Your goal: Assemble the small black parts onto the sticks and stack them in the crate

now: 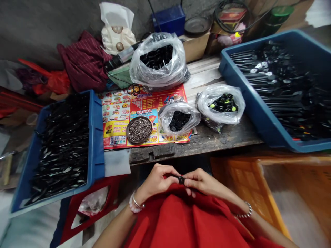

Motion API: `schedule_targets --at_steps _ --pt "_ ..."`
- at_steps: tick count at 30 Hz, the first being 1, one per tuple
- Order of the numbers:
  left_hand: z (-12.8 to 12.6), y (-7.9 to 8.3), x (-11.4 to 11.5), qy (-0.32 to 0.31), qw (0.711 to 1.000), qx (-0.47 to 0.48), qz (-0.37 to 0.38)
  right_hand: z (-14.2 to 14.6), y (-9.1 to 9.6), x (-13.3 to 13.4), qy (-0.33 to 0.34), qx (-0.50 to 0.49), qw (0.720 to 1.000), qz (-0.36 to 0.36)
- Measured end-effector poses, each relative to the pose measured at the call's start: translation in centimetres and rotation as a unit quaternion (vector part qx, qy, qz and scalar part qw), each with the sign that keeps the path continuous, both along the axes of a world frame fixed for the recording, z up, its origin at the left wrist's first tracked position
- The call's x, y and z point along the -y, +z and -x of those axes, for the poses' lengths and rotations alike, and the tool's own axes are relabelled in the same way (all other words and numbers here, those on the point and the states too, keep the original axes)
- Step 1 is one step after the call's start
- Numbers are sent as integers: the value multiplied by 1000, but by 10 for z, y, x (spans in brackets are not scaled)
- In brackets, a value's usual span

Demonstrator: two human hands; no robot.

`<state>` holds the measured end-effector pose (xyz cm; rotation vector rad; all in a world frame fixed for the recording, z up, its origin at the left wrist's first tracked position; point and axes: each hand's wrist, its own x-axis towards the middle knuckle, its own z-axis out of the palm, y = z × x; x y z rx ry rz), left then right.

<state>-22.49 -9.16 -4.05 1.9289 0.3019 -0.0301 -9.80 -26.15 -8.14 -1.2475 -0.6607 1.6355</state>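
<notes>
My left hand (158,179) and my right hand (201,182) meet over my red lap, fingers pinched together. Between them they hold a small black round part (181,179) joined to a thin black piece. Just ahead on the worn wooden table (217,137) sits a round dish of small metal screws (139,130) on a colourful flyer (121,113). Beside the dish stand two open plastic bags: one with black round parts (179,119), one with black parts with green spots (222,103).
A blue tray of long black pieces (64,144) stands at the left, a second blue tray (281,86) at the right. A large bag of black parts (159,58) sits at the back. An orange crate (274,193) is at lower right, a red stool (90,206) at lower left.
</notes>
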Motion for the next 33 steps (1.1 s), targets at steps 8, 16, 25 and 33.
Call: schedule_targets --at_steps 8,16,25,33 --pt "0 -9 6 54 996 64 -43 8 -1 0 -64 115 991 -1" --pt "1 -5 -2 26 1000 7 16 11 3 -1 -40 120 992 3" --pt "-2 -3 10 79 996 -25 21 18 12 0 -46 340 939 -17" --pt "-2 -5 22 162 983 -37 71 26 8 -1 -53 370 927 -28"
